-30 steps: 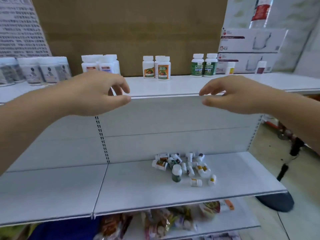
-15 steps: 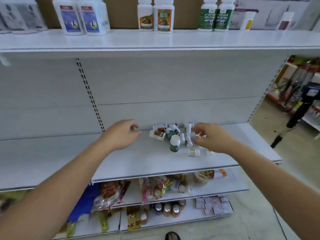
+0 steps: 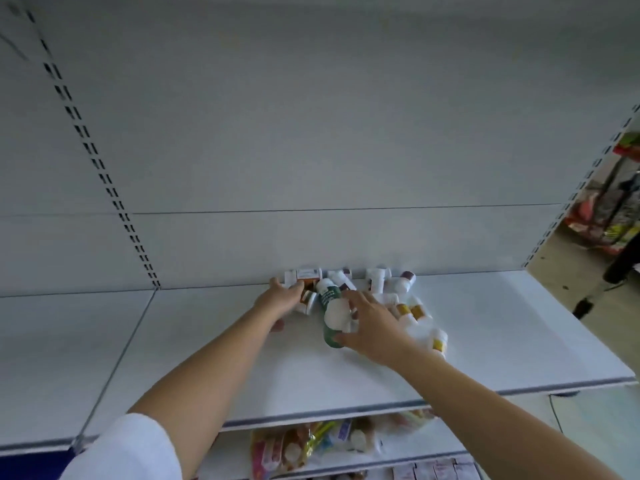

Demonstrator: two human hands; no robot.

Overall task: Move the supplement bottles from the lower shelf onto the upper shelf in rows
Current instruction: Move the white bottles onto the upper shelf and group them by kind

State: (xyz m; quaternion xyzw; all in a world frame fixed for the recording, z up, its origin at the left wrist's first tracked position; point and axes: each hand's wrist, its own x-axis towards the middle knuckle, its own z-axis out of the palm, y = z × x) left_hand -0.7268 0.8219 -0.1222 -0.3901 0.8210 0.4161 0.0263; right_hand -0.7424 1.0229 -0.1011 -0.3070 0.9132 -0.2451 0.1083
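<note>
The bottles [image 3: 398, 308] lie heaped on the lower shelf [image 3: 502, 344], under and just beyond both hands, none lifted yet. The left hand [image 3: 280, 302] reaches onto an orange-labelled bottle [image 3: 309, 299] at its fingertips; I cannot tell if it grips. The right hand [image 3: 372, 323] is spread wide, thumb against the upright green bottle [image 3: 331, 332] beside it, probably to take one bottle per hand.

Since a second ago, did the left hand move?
Yes. The left hand came down from high above the bottle pile and now touches its left side.
</note>
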